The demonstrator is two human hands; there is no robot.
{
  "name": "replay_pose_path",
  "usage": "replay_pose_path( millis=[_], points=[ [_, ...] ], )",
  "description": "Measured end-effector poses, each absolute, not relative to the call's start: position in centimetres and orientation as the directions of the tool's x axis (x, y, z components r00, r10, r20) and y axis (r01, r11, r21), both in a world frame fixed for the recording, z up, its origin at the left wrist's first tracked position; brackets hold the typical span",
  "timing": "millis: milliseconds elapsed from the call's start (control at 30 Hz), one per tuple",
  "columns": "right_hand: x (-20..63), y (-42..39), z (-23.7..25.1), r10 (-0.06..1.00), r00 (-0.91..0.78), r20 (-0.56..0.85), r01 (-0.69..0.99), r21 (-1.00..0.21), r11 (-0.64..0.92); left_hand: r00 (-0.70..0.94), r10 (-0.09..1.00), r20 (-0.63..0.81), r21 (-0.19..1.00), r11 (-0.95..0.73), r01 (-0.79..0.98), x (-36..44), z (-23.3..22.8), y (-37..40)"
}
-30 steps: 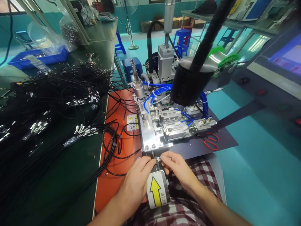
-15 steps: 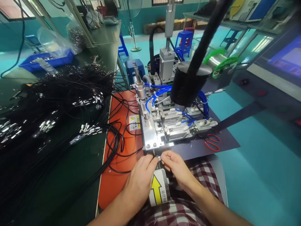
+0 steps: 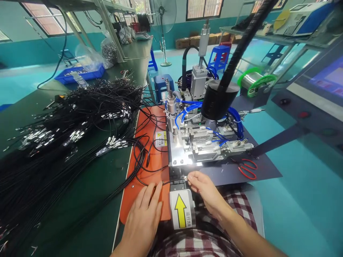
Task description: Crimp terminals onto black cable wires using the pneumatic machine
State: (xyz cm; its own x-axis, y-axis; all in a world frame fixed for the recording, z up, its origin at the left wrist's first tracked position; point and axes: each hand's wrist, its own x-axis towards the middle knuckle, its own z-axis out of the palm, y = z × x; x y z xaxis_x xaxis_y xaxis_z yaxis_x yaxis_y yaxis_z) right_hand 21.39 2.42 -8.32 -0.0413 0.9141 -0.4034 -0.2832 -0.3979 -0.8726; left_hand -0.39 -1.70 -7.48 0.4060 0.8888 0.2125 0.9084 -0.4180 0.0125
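Now the right hand point(image 3: 205, 187) sits just in front of the metal fixture point(image 3: 198, 146), its thumb and forefinger pinched together on the small metal end of a black cable point(image 3: 171, 181) at the near edge of the machine. That cable runs leftward from the pinch across the orange mat point(image 3: 150, 167) toward the left hand point(image 3: 143, 210). The left hand lies flat and open, fingers spread, palm down on the mat's near part, with the cable passing just by its fingertips; whether it presses the cable I cannot tell. Between the two hands stands a white label with a yellow arrow point(image 3: 181, 210) pointing away from the person. A checked red and white garment shows below the right forearm.

Left of the mat, a large heap of black cables with silver ends point(image 3: 66, 125) covers the green desk point(image 3: 107, 185), some loops spilling onto the mat. Red-handled scissors point(image 3: 248, 168) lie on the dark sheet to the right of the fixture. Blue tubes point(image 3: 187, 105) loop over the fixture's top, beneath a black cylinder on a flexible arm point(image 3: 219, 100). A blue tray point(image 3: 81, 73) rests far back on the desk
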Motion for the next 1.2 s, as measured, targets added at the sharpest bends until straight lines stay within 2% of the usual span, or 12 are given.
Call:
replay_pose_path(
  millis=[100,267,433,667,900,1200],
  points=[
    [21.4,2.4,-8.1,0.913,-0.035,-0.405,-0.273,-0.875,-0.399,0.433,0.875,0.215,-0.043,-0.434,0.900,-0.1,-7.0,-1.2],
    [21.4,2.5,-8.5,0.921,-0.027,-0.388,-0.258,-0.888,-0.381,0.477,0.864,0.160,-0.067,-0.473,0.879,-0.4,-5.7,-0.2],
    [22.5,1.6,-10.8,0.929,0.035,-0.369,-0.241,-0.905,-0.351,0.459,0.882,0.102,-0.027,-0.459,0.888,-0.7,-5.9,-0.3],
    [25.6,-1.0,-12.6,0.894,0.163,-0.416,-0.264,-0.892,-0.367,0.449,0.885,0.125,0.035,-0.456,0.889,-1.1,-6.6,-0.5],
    [26.1,-2.8,-13.3,0.858,0.124,-0.499,-0.327,-0.837,-0.439,0.474,0.880,-0.027,0.084,-0.470,0.879,-1.3,-6.0,-0.2],
    [25.8,-3.5,-13.4,0.822,0.074,-0.564,-0.406,-0.770,-0.492,0.502,0.865,-0.016,0.098,-0.498,0.862,-1.4,-4.6,0.3]
  ],
)
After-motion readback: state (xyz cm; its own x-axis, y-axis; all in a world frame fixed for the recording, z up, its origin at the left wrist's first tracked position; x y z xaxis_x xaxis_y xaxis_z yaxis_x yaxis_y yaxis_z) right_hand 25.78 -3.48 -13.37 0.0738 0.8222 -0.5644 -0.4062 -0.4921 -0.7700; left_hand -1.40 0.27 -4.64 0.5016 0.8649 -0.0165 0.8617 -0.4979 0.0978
